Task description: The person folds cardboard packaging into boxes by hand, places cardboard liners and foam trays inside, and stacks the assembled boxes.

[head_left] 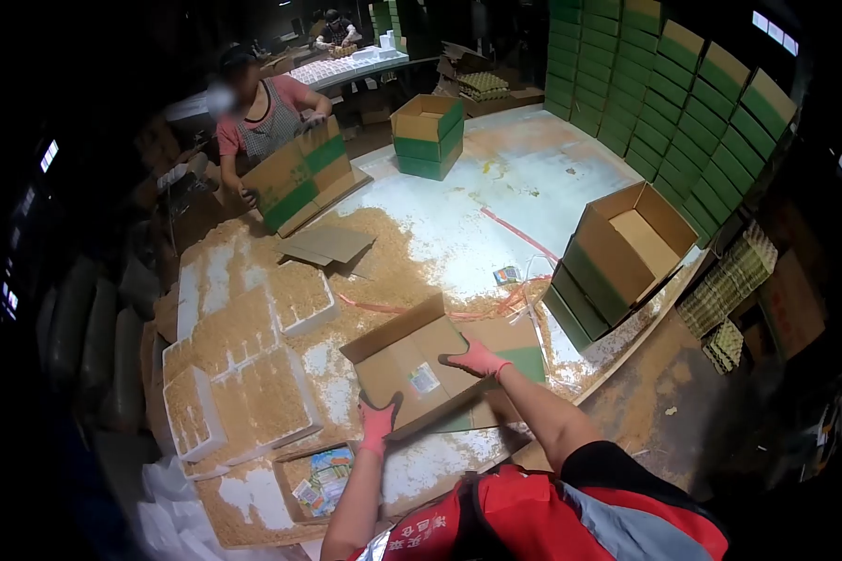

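Observation:
A shallow open cardboard box [393, 360] lies tilted on flattened green and brown cardboard in front of me, with a small printed packet [423, 378] on its bottom. My left hand [379, 421], in a pink glove with dark fingers, grips the box's near left corner. At the right side, my right hand [477, 357], gloved alike, is closed over the box's edge with the thumb and fingers around the wall. Left of my left arm stands a smaller cardboard tray [288, 491] containing several printed packets [327, 475].
Foam trays filled with sawdust [262, 397] sit at left. Stacked open boxes [617, 252] stand at right, another stack [428, 136] at the back. Across the table a person [267, 122] handles a box [299, 178]. Green cartons [664, 93] form a wall behind.

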Demonstrator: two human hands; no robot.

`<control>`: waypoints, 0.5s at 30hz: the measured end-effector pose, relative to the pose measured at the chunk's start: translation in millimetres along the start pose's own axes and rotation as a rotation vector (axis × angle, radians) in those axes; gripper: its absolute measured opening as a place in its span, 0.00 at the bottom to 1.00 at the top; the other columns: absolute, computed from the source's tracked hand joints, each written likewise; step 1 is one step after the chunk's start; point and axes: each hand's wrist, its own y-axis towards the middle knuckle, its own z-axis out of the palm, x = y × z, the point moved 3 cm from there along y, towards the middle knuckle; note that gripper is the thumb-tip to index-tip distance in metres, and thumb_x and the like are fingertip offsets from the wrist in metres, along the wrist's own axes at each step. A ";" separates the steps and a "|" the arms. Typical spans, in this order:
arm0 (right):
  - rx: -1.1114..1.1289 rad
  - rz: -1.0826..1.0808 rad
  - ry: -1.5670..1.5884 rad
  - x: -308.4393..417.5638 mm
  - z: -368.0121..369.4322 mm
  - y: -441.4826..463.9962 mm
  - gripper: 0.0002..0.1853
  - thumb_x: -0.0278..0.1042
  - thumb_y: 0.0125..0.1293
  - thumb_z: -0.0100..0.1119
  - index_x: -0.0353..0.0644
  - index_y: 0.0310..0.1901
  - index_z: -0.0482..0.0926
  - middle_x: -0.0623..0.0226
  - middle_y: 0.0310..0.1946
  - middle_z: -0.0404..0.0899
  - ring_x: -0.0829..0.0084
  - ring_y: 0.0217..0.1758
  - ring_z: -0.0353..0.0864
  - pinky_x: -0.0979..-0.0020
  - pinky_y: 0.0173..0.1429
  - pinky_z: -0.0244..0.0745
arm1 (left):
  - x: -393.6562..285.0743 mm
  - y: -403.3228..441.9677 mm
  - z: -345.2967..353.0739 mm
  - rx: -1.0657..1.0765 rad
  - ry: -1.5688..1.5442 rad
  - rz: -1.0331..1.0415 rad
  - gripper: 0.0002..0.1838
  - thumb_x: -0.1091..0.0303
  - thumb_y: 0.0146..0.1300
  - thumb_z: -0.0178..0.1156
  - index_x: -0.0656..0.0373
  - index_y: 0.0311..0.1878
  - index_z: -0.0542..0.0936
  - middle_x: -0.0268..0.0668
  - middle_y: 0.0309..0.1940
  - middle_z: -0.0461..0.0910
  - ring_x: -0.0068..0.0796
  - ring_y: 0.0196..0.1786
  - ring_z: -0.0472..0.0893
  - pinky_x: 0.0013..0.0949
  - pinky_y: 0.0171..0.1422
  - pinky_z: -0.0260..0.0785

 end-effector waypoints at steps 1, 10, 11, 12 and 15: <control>0.048 0.048 0.004 3.4 2.6 -4.0 0.48 0.60 0.55 0.68 0.35 0.70 0.61 0.52 0.60 0.75 0.62 0.62 0.74 0.66 0.67 0.67 | 16.3 2.0 2.8 -0.029 0.002 0.032 0.39 0.72 0.54 0.67 0.63 0.68 0.61 0.46 0.55 0.76 0.43 0.61 0.74 0.39 0.64 0.68; -0.086 -0.249 0.102 113.4 -37.5 -82.2 0.53 0.62 0.59 0.63 0.31 0.74 0.50 0.40 0.70 0.60 0.54 0.74 0.60 0.62 0.76 0.54 | -111.1 -44.3 -35.6 0.566 -1.194 -0.096 0.37 0.42 0.71 0.45 0.57 0.74 0.58 0.42 0.70 0.64 0.44 0.70 0.66 0.47 0.74 0.58; -0.112 -0.281 0.102 130.4 -60.2 -97.4 0.53 0.62 0.60 0.63 0.32 0.74 0.50 0.39 0.69 0.60 0.53 0.74 0.60 0.62 0.75 0.54 | -114.7 -41.4 -30.9 0.573 -1.219 -0.233 0.37 0.42 0.70 0.46 0.58 0.74 0.59 0.42 0.70 0.65 0.43 0.70 0.66 0.46 0.75 0.57; -0.205 -0.138 -0.094 140.4 -92.1 -111.9 0.45 0.58 0.64 0.59 0.39 0.74 0.54 0.41 0.65 0.67 0.58 0.67 0.69 0.63 0.70 0.63 | -173.1 -54.1 -25.9 0.758 -1.206 -0.249 0.37 0.42 0.71 0.46 0.59 0.74 0.58 0.42 0.70 0.64 0.42 0.70 0.65 0.45 0.76 0.55; -0.480 -0.620 -0.067 165.4 -211.9 -207.9 0.25 0.38 0.66 0.56 0.43 0.64 0.73 0.55 0.58 0.77 0.66 0.55 0.78 0.69 0.61 0.71 | -274.0 -62.3 14.0 0.938 -0.875 0.035 0.35 0.46 0.73 0.44 0.59 0.75 0.57 0.42 0.73 0.61 0.41 0.73 0.61 0.43 0.78 0.50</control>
